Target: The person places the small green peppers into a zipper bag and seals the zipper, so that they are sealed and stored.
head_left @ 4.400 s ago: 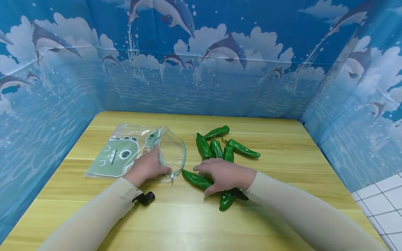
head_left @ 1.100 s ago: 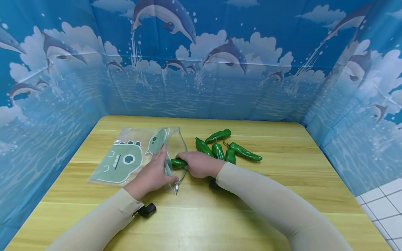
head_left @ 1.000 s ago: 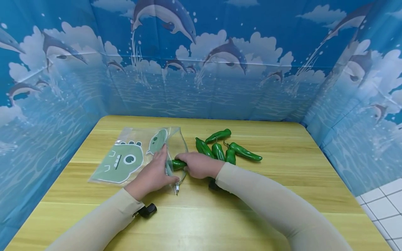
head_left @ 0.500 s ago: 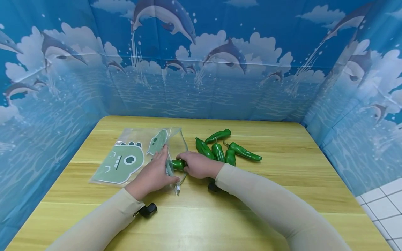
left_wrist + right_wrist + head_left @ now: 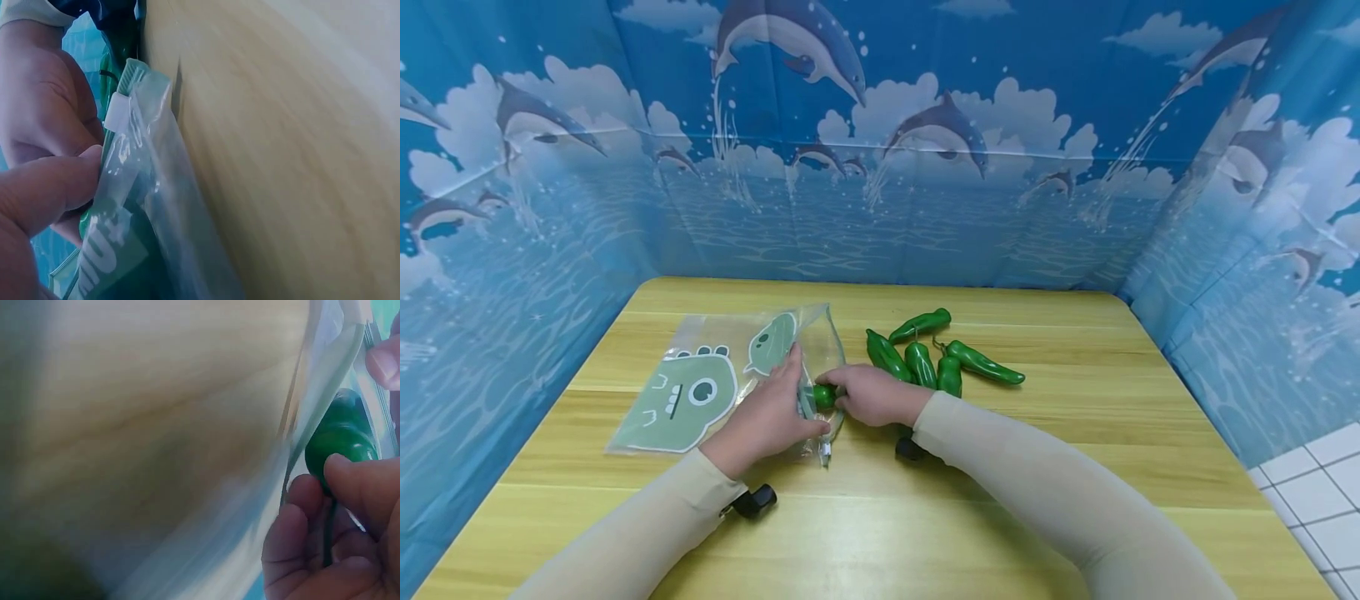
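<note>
My left hand (image 5: 767, 417) holds the mouth of a clear zip bag (image 5: 688, 400) with a green monster print, lying on the table. In the left wrist view, the thumb lies over the edge of the bag (image 5: 159, 162) near its white slider (image 5: 117, 112). With thumb and fingers, my right hand (image 5: 874, 394) grips a green chili pepper (image 5: 824, 397) at its stem end, inside the bag's mouth. The right wrist view shows the pepper (image 5: 342, 442) with its thin stem hanging among the fingers; its far end is hidden in the bag.
Several more green peppers (image 5: 921, 363) lie in a loose group just beyond the right hand, one (image 5: 985, 363) pointing right. The wooden table (image 5: 1075, 433) is bordered by a blue dolphin curtain (image 5: 887, 217) at the back and sides.
Since the first frame, the right hand has taken a pepper from the group and brought it left to the bag. Over the last second the pepper has slid deeper into the bag.
</note>
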### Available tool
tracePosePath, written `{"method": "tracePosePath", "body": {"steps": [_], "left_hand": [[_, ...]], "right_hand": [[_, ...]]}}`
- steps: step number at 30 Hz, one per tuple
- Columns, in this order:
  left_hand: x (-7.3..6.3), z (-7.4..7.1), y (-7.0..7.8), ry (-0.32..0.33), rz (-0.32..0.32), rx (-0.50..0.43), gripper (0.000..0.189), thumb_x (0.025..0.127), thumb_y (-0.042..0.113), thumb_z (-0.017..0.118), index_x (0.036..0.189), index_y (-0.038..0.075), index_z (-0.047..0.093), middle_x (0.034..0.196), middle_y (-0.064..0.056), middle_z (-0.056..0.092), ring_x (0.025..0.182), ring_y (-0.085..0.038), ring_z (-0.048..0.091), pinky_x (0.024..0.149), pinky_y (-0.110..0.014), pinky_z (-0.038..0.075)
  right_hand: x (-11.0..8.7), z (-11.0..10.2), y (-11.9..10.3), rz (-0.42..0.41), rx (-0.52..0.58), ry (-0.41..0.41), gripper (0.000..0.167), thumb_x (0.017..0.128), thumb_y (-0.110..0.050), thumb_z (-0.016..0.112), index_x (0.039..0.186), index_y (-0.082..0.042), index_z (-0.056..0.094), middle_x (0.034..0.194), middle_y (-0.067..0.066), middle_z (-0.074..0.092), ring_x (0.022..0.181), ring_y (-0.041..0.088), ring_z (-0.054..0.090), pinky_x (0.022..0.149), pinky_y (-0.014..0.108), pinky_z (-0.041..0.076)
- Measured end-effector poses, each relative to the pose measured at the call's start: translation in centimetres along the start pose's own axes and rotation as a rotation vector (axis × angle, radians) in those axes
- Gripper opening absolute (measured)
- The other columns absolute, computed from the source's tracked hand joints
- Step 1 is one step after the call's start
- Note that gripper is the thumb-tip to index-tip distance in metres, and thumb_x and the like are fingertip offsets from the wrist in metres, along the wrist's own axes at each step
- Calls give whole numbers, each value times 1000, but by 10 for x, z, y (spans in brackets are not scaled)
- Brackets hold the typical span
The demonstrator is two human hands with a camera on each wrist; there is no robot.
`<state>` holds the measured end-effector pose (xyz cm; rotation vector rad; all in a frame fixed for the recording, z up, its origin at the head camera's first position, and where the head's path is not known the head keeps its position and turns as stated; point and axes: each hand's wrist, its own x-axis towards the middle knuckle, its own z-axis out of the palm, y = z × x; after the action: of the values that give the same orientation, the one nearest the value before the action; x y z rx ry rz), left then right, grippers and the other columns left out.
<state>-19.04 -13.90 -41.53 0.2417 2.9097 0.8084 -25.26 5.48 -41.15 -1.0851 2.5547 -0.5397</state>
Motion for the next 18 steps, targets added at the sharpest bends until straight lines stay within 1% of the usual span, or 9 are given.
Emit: {"method": "tracePosePath", "body": {"steps": [3,5,7,10,14,16,18], "left_hand": [[0,-1,-2,0,-6,-1,138,80,47,90,169,7,-6,173,-24,18,157,-49,25,120,-64,37],[0,-1,-2,-2,-6,2,138,80,47,90,169,7,-7,173,-24,18,157,-49,25,121,-64,36],[1,-1,-2,-4,-5,7,138,80,48,90,169,7,-7,173,-24,18,157,-50,25,121,-64,35],[1,0,-1,-12,-10,14,138,80,49,90,169,7,-8,174,-24,18,157,-51,24,121,-66,35],[2,-1,1,-23,-23,18,138,81,51,88,169,9,-9,173,-24,18,156,-52,25,119,-68,36],[2,-2,2,-26,-29,20,138,82,52,88,169,10,-10,173,-25,19,155,-53,25,117,-69,37],[2,-3,2,-25,-30,26,138,81,53,88,169,10,-10,173,-25,19,155,-54,26,117,-69,37]], "right_hand": [[-2,-1,2,18,8,30,37,106,-9,60,143,-7,62,133,9,71,126,23,67,109,40,54],[-3,-1,4,29,17,47,31,106,-11,61,137,-6,64,124,8,73,118,22,69,104,40,55],[-3,0,4,32,16,58,27,106,-12,61,133,-6,65,118,8,75,113,21,71,101,39,57],[-1,1,3,30,5,67,26,107,-14,62,131,-7,67,116,6,76,110,19,72,98,37,58],[2,4,1,23,8,69,27,106,-17,63,130,-8,71,112,3,77,101,15,71,92,34,58],[3,4,1,16,14,63,28,106,-18,64,132,-8,72,114,4,78,101,14,71,90,33,57],[1,4,1,9,5,53,31,107,-18,63,135,-8,71,119,5,78,104,15,72,92,34,58]]}}
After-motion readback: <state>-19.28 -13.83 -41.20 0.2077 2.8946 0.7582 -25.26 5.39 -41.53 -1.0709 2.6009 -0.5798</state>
